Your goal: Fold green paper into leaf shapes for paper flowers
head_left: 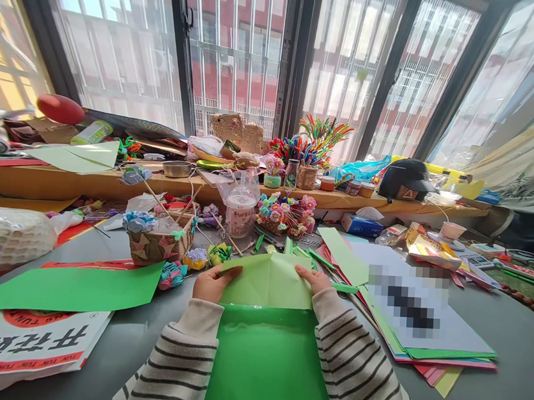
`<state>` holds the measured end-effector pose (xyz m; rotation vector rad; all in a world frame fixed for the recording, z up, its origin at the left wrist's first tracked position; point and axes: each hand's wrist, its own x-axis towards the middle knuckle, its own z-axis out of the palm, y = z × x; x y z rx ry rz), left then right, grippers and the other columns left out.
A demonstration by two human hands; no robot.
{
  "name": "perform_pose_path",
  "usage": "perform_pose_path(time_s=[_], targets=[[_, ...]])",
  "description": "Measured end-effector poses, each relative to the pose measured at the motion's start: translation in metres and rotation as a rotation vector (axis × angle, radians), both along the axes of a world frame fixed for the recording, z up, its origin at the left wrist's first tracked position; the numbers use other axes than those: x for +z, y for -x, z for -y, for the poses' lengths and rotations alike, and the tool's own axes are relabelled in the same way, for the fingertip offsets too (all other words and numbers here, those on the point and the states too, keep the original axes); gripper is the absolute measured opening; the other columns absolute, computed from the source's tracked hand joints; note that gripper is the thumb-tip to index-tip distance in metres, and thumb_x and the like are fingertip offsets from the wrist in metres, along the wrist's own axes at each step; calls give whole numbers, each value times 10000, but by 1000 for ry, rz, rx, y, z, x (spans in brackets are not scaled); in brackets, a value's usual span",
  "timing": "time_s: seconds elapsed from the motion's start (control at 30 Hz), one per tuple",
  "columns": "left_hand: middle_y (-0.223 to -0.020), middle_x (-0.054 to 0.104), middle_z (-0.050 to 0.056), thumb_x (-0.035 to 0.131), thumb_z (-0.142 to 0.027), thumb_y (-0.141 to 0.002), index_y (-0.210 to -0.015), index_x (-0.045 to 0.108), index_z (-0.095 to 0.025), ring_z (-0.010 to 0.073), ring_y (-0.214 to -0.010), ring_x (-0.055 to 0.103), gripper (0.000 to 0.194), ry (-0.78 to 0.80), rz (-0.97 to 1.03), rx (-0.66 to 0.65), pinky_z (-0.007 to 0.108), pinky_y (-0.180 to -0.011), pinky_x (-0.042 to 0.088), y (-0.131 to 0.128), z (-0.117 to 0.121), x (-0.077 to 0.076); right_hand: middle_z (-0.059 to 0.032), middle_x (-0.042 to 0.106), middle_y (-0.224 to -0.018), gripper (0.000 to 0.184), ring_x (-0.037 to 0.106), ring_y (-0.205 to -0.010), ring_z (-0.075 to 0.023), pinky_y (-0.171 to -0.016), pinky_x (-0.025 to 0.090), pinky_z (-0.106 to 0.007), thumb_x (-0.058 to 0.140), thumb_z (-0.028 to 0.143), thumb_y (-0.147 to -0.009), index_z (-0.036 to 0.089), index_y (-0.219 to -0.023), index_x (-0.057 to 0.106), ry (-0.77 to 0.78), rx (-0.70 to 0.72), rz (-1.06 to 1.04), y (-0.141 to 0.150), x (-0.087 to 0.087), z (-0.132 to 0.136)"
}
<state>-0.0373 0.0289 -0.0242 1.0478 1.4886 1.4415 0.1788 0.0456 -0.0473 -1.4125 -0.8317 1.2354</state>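
A large green paper sheet [265,355] lies on the grey table in front of me, its far part folded back towards me so the paler underside [267,280] shows. My left hand [211,282] pinches the left edge of that folded flap with thumb on top. My right hand [315,279] pinches the right edge the same way. Both arms wear striped sleeves.
A long green sheet [74,288] and a printed bag [31,343] lie to the left. A stack of coloured papers [421,327] sits at the right. Behind are a woven basket [159,245] with paper flowers, a plastic cup [240,213], and a cluttered windowsill [71,181].
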Motion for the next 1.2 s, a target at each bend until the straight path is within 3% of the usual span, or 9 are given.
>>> perform_pose_path(time_s=[0.27,0.47,0.73,1.03,1.2], targets=[[-497,610,2,656,-321,-413,-625,649,-125,134,-478,522,290,-40,8,23,210,-443,397,-1,-1,-3,-23,580,-497,271,500,-419,-128,-454,415,-263,675,340,-411,124,-553,596,44,-32,-63,3,-4,-3],[-516,624,15,662,-307,-411,-656,651,-132,130,-442,522,301,7,46,23,209,-415,405,-1,-1,-3,-22,580,-495,289,505,-421,-129,-441,418,-254,676,366,-406,127,-544,588,21,65,-54,2,0,1],[-502,609,3,641,-359,-433,-628,647,-136,133,-483,529,296,-65,-67,47,201,-437,409,-1,2,0,-41,603,-549,352,534,-466,-146,-485,441,-263,676,379,-411,118,-635,601,34,73,-54,-1,-9,-4],[-559,633,18,645,-344,-432,-684,649,-133,136,-485,541,329,-25,-28,60,209,-435,413,-1,0,-1,-28,593,-528,275,528,-445,-132,-475,438,-255,670,354,-425,128,-559,589,20,108,-146,1,-4,-1],[-562,640,27,641,-357,-438,-677,648,-135,142,-473,550,326,-22,-6,29,218,-428,426,-1,1,0,-28,598,-533,278,526,-444,-132,-462,428,-247,676,339,-421,130,-591,605,28,104,-68,-1,-4,-1]])
